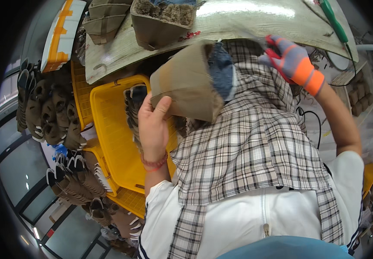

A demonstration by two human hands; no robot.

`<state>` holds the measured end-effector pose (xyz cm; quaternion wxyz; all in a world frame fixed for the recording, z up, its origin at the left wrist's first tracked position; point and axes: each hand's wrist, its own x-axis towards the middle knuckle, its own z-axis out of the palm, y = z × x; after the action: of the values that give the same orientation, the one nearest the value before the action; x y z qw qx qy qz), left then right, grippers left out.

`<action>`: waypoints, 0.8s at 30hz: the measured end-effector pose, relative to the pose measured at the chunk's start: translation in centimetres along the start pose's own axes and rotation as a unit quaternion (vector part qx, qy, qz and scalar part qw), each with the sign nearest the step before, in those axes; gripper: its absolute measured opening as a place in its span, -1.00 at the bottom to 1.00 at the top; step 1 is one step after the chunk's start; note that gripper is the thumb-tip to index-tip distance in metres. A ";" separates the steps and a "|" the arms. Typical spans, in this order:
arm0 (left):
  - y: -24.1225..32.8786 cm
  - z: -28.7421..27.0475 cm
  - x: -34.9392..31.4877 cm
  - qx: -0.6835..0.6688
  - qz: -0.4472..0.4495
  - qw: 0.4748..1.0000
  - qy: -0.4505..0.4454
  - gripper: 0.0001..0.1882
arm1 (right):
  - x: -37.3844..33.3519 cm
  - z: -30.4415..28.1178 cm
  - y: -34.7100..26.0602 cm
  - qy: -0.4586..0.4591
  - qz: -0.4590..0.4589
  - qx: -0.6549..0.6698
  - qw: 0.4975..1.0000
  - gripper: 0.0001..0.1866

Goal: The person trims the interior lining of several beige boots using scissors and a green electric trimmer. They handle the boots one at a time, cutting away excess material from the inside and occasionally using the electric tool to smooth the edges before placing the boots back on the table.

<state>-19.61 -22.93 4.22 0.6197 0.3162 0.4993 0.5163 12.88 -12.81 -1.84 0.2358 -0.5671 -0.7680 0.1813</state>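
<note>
My bare left hand [154, 127], a red bead bracelet at its wrist, grips the edge of a brown boot upper [182, 82] with thumb on the outside. Blue denim-like cloth [222, 71] and fuzzy lining show at the upper's open side. It is held tilted above my lap, in front of the table. My right hand [296, 64], in a grey and orange glove, is closed around red-handled scissors [274, 59], apart from the upper at its upper right. Their blades point left over the table edge and are blurred.
The pale worktable [238, 21] carries more brown uppers [160, 28], red scraps [192, 34] and a green-handled corded tool [332, 19]. A yellow basket [113, 142] stands left of my lap, with pieces inside. Stacked brown uppers [50, 108] hang further left. A plaid apron [247, 151] covers my lap.
</note>
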 end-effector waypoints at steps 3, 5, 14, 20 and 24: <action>0.7 5.1 0.7 0.406 0.197 0.888 -0.092 -0.76 | -0.7 -0.5 1.4 -0.122 0.109 0.464 0.871 -0.50; -1.0 7.4 1.4 0.508 0.291 0.791 -0.176 -0.74 | -1.4 0.3 0.1 -0.114 0.143 0.510 0.841 -0.51; -6.6 10.0 3.1 0.418 0.292 0.844 -0.167 -0.78 | -2.9 5.4 7.1 -0.057 0.165 0.388 0.905 -0.67; -5.4 10.1 2.2 0.493 0.208 0.824 -0.186 -0.52 | -1.9 1.3 2.7 -0.110 0.307 0.344 0.880 -0.58; -4.8 9.8 2.8 0.496 0.112 0.827 -0.239 -0.46 | -2.2 2.0 4.0 -0.089 0.300 0.270 0.910 -0.50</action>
<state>-8.92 -20.27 2.02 0.4172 0.7484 0.4858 0.1728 15.46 -13.81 -5.99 0.2446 -0.6672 -0.5010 0.4940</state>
